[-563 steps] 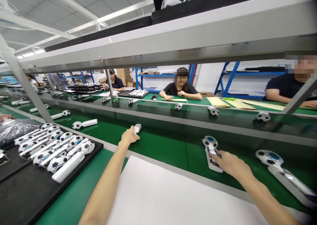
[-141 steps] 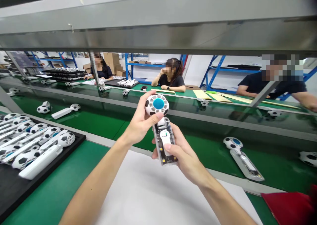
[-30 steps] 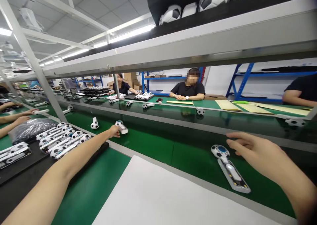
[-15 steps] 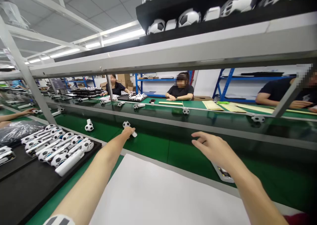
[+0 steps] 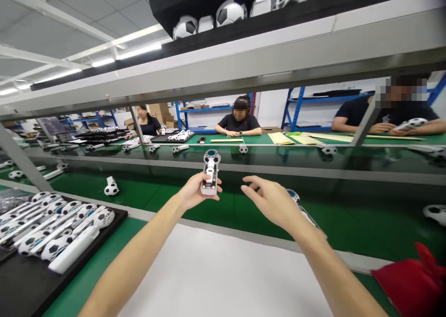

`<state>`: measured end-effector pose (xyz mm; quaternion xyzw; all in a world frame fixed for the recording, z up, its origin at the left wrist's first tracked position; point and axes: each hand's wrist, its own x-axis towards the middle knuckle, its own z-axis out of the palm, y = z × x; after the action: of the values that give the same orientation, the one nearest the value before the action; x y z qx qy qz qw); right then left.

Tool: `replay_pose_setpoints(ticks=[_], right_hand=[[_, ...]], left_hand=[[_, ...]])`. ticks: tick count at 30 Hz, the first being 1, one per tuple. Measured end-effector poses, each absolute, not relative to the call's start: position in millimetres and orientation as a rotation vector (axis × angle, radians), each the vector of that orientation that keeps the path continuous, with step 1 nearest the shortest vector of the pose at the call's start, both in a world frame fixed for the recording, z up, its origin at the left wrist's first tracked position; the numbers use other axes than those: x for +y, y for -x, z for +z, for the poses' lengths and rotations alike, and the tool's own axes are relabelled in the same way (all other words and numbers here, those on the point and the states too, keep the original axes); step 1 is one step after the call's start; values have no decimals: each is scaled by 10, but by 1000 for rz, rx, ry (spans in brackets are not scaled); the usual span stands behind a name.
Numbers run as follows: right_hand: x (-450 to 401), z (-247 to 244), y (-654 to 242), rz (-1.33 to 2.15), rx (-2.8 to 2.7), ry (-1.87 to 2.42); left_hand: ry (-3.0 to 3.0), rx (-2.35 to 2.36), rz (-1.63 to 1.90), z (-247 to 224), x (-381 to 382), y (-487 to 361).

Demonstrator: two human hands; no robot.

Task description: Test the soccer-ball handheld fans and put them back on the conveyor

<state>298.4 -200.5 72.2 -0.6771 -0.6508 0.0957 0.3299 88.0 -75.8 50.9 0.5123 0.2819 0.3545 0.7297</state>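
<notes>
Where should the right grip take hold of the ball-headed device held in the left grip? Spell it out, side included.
Best, I'd judge, by the ball head, with the right grip coming from the right. The left grip already clasps the handle, while the rounded head stands clear above it, uncovered on that side.

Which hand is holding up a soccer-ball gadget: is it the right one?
No, the left hand holds the soccer-ball gadget, while the right hand is apart from it.
</notes>
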Motion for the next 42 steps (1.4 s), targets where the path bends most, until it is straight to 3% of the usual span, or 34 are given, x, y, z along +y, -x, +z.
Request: replay_pose_setpoints(ticks=[5,9,19,26,34,42], right_hand=[[-2138,799,-2802,684,-1492,1210],[-2270,891,-2700,956,-1413,941],[-2261,759,-2473,1174,-1459,884],[-2183,628,-2361,1219,-1393,827],[-2234,526,-2149,1441,-1443,787],[-2279,544,-2122,1389,-1514,838]], left_hand=[[-1230,237,699,817,-1412,-1141],[-1262,197,626,864,-1629,-1169],[-1274,388,1089,754,-1565,-1167],[-1613,567,1399,758,-1428,-1086],[-1318,371,1400,942,-1371,-953],[-1303,345,1360,956,-1368,-936]])
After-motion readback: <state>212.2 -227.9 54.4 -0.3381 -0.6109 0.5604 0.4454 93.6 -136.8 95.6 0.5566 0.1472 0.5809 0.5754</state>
